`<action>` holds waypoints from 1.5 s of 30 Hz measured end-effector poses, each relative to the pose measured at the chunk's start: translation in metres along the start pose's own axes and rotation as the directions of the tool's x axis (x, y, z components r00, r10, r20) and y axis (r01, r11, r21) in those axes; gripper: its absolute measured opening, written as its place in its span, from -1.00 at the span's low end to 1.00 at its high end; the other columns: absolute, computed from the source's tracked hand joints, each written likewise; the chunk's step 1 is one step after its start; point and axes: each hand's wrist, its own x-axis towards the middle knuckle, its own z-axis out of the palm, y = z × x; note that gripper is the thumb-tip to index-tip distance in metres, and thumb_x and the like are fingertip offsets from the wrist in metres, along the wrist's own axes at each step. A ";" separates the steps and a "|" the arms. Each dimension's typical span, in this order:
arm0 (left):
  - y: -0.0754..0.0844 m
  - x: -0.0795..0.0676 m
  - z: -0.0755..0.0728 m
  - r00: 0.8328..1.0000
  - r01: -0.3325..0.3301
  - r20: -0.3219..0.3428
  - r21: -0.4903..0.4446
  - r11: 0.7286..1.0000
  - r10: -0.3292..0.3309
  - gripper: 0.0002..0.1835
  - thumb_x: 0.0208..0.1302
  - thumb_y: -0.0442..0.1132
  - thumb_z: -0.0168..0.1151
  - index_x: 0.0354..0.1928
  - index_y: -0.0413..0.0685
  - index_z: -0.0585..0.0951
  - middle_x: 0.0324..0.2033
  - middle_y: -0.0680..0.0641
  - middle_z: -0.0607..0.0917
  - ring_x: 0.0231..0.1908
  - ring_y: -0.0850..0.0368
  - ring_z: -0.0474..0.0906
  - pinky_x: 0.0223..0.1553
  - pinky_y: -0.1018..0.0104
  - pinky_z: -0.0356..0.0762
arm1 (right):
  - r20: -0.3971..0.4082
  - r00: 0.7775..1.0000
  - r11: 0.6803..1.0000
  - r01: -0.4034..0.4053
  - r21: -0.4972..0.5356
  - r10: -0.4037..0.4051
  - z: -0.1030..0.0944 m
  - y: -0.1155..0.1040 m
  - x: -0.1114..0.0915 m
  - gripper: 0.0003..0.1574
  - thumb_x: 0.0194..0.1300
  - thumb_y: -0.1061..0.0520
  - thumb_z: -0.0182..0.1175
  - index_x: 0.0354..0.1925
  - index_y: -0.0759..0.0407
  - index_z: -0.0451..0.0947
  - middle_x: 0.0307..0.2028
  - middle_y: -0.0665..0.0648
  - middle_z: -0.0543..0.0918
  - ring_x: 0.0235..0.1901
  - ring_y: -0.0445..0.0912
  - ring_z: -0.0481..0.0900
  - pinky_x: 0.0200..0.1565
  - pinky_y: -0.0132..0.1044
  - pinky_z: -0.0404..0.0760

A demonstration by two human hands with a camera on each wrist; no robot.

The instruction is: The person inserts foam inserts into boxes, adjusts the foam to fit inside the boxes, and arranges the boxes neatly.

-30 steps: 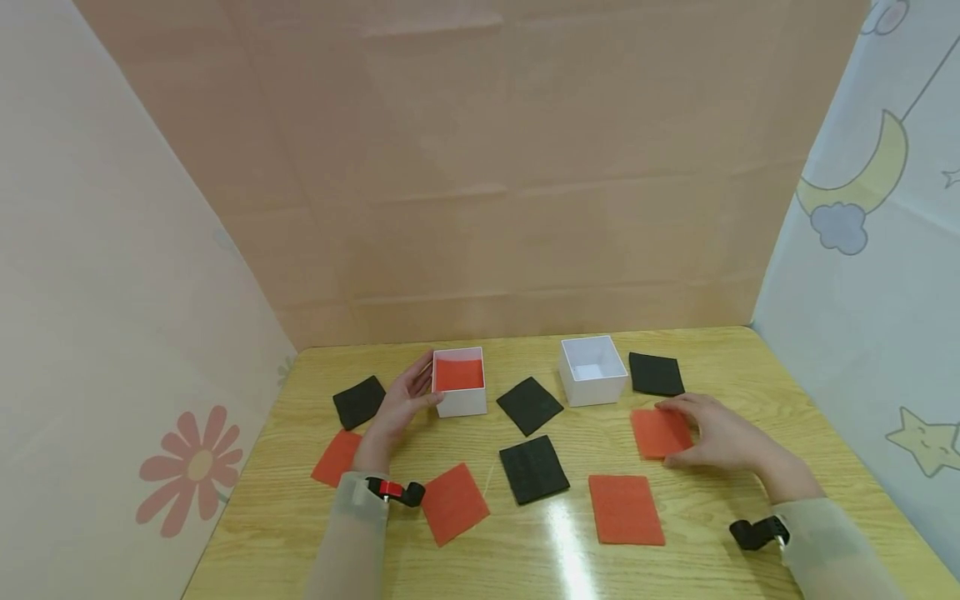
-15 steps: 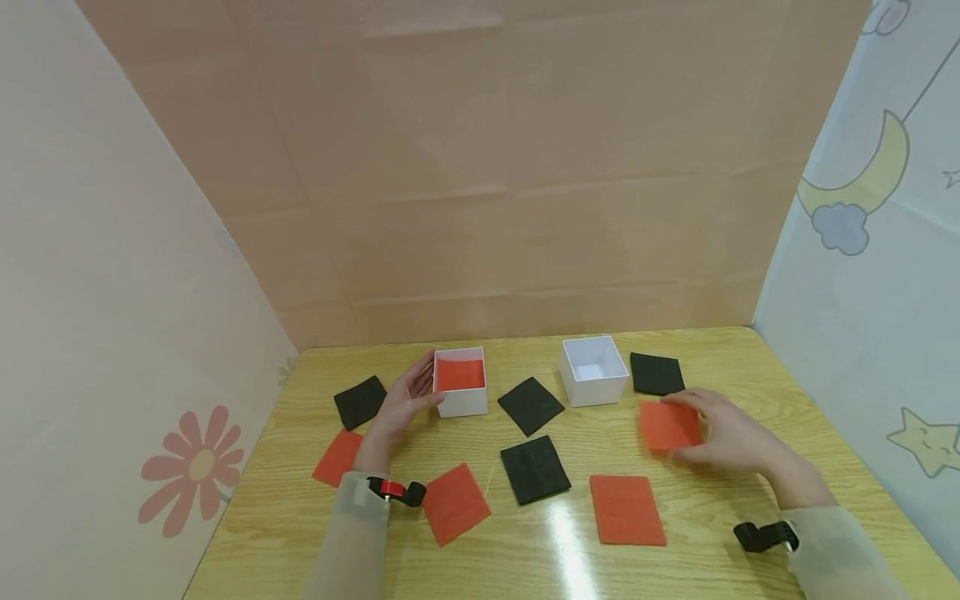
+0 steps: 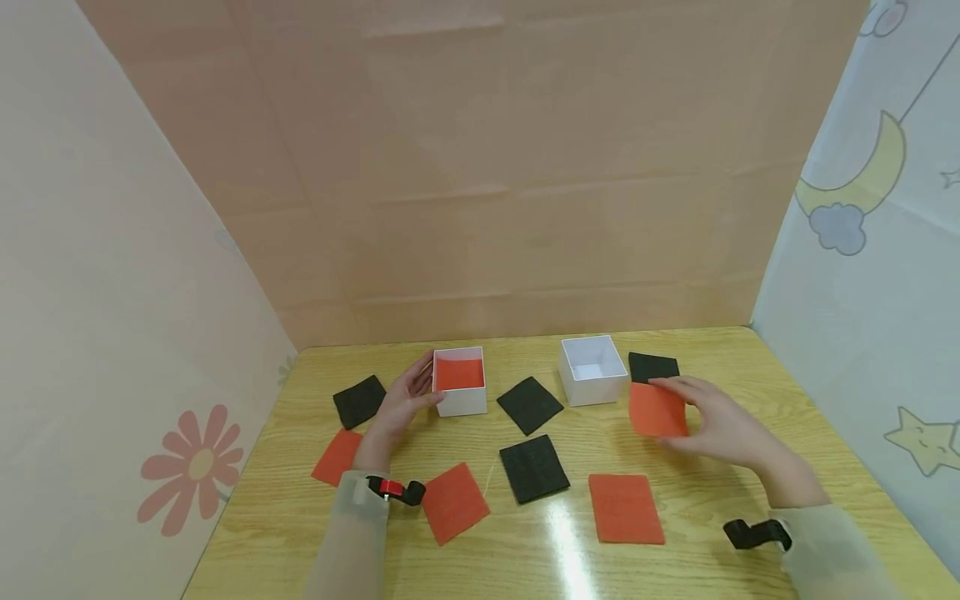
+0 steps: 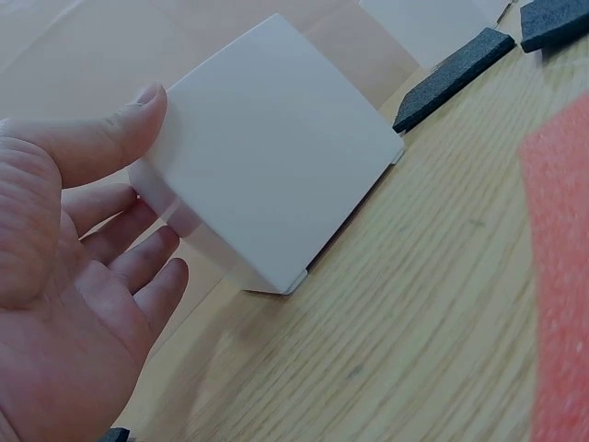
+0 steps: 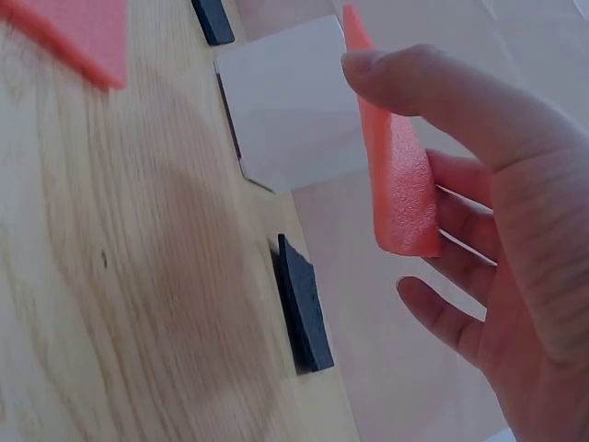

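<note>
My right hand (image 3: 716, 423) pinches a red foam square (image 3: 657, 410) between thumb and fingers, raised off the table. In the right wrist view that foam square (image 5: 400, 189) bends slightly, the thumb (image 5: 405, 78) on its near face and fingers behind. My left hand (image 3: 401, 406) holds a white box (image 3: 461, 403) at its left corner, thumb on the front and fingers along the side. Red foam shows inside this box. The left wrist view shows the box (image 4: 276, 152) standing on the table. A second white box (image 3: 594, 392), open at the top, stands to the right.
Black foam squares (image 3: 530, 406) (image 3: 535, 469) lie between and in front of the boxes, others (image 3: 360, 402) (image 3: 652, 367) at the outer sides. Red foam squares (image 3: 455, 504) (image 3: 626, 509) lie nearer the front, another (image 3: 337, 457) beside the left wrist. A brown backdrop (image 3: 510, 208) rises behind the table.
The right hand has lifted the red foam square off the table and carried it up toward the back, where it overlaps the black square. The left hand stays on its box.
</note>
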 end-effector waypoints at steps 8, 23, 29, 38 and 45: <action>-0.004 0.002 -0.001 1.000 0.012 -0.025 0.024 1.000 -0.012 -0.07 0.42 -0.48 0.37 0.71 -0.05 0.14 0.67 -0.07 0.16 0.65 -0.05 0.06 0.55 0.15 0.14 | -0.132 0.982 0.991 0.131 -0.026 -0.133 0.007 -0.011 0.013 0.00 0.02 0.02 0.75 0.39 0.03 0.56 0.29 0.10 0.52 0.22 0.08 0.43 0.03 0.23 0.62; -0.004 0.001 -0.002 1.000 0.001 -0.002 0.023 1.000 -0.001 -0.06 0.42 -0.47 0.37 0.72 -0.05 0.12 0.68 -0.07 0.14 0.65 -0.05 0.05 0.54 0.16 0.13 | -0.180 0.943 0.960 0.280 -0.017 -0.278 0.024 -0.045 0.047 0.07 -0.02 0.09 0.74 0.44 0.03 0.53 0.28 0.06 0.52 0.22 0.01 0.40 -0.05 0.04 0.68; -0.005 0.002 -0.003 1.000 -0.012 0.001 0.034 0.999 0.012 -0.06 0.42 -0.45 0.38 0.72 -0.07 0.12 0.68 -0.09 0.14 0.65 -0.08 0.03 0.56 0.13 0.09 | -0.149 0.944 0.951 0.304 0.055 -0.293 0.036 -0.064 0.064 0.09 0.00 0.03 0.74 0.47 -0.01 0.51 0.30 0.02 0.53 0.27 0.02 0.40 0.07 0.15 0.62; -0.004 0.002 -0.002 1.000 0.008 -0.012 0.026 1.000 -0.008 -0.06 0.42 -0.45 0.39 0.72 -0.04 0.13 0.68 -0.05 0.16 0.65 -0.04 0.06 0.54 0.18 0.14 | -0.054 0.942 0.941 0.334 0.058 -0.331 0.055 -0.097 0.088 0.14 0.06 -0.10 0.70 0.54 0.03 0.45 0.37 0.06 0.53 0.35 0.10 0.44 0.21 0.23 0.58; -0.003 0.001 -0.001 0.999 0.019 -0.026 0.026 0.999 -0.019 -0.06 0.40 -0.45 0.40 0.71 -0.02 0.16 0.67 -0.02 0.19 0.64 -0.01 0.08 0.53 0.21 0.16 | 0.018 0.951 0.951 0.308 0.018 -0.308 0.067 -0.119 0.116 0.03 0.11 -0.25 0.63 0.47 -0.06 0.51 0.37 0.02 0.53 0.33 0.07 0.49 0.25 0.15 0.58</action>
